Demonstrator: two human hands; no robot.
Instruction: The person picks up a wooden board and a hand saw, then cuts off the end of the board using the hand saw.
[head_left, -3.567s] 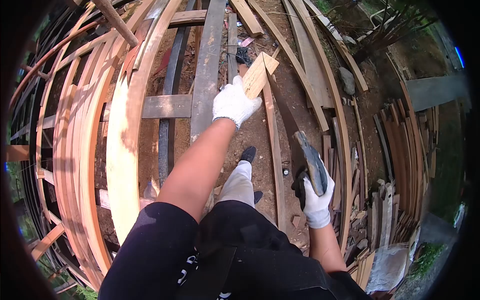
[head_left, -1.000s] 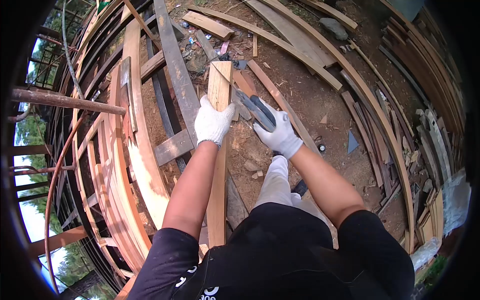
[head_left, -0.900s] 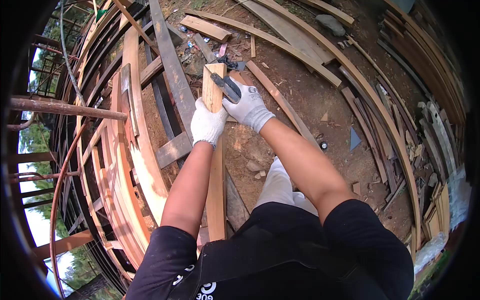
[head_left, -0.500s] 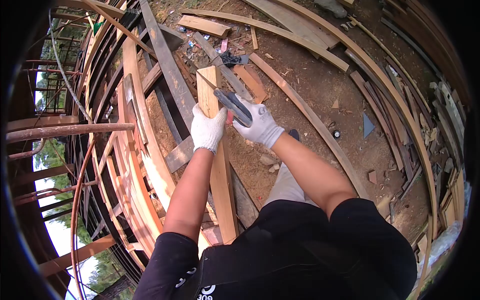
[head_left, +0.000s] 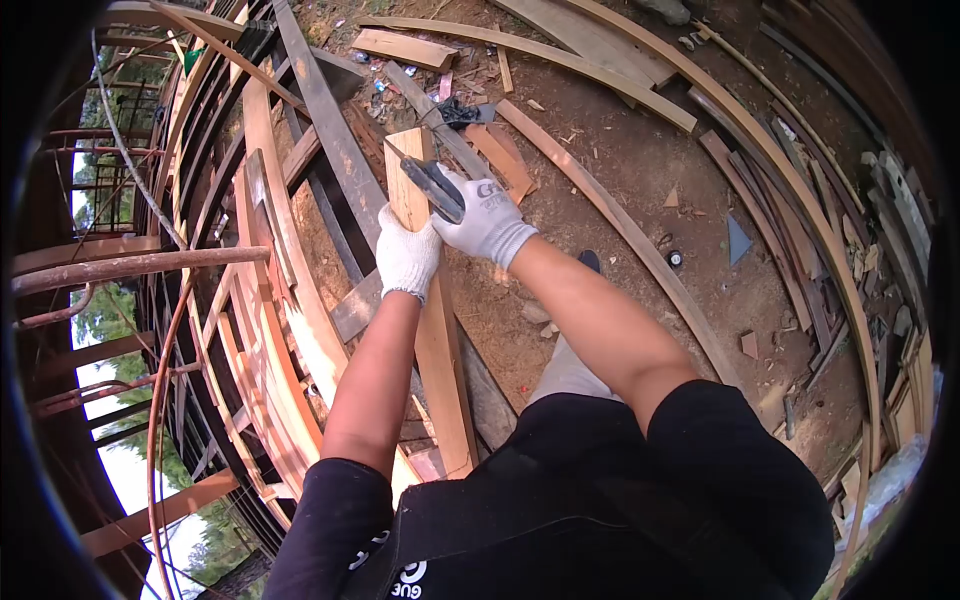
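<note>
My left hand [head_left: 407,258], in a white knitted glove, grips the sides of a long light wooden beam [head_left: 441,370] below its far end. A grey-gloved right hand, my right hand [head_left: 484,218], is closed around the dark handle of a saw [head_left: 436,188]. The saw's thin blade lies slantwise over the beam's end, pointing up and left. Both hands are close together, the right one just beside the beam. The fingertips of my right hand are partly hidden behind the handle.
Stacked planks [head_left: 272,330] and a rusty pipe [head_left: 140,268] fill the left side. Long curved boards [head_left: 620,205] lie on the dirt ground to the right, with wood scraps and a small round black item [head_left: 675,259]. A dark plank [head_left: 335,130] runs beyond the beam.
My right hand and the saw have moved left and slightly down, nearer my left hand. The beam's far end has shifted slightly left. My left hand has lowered a little.
</note>
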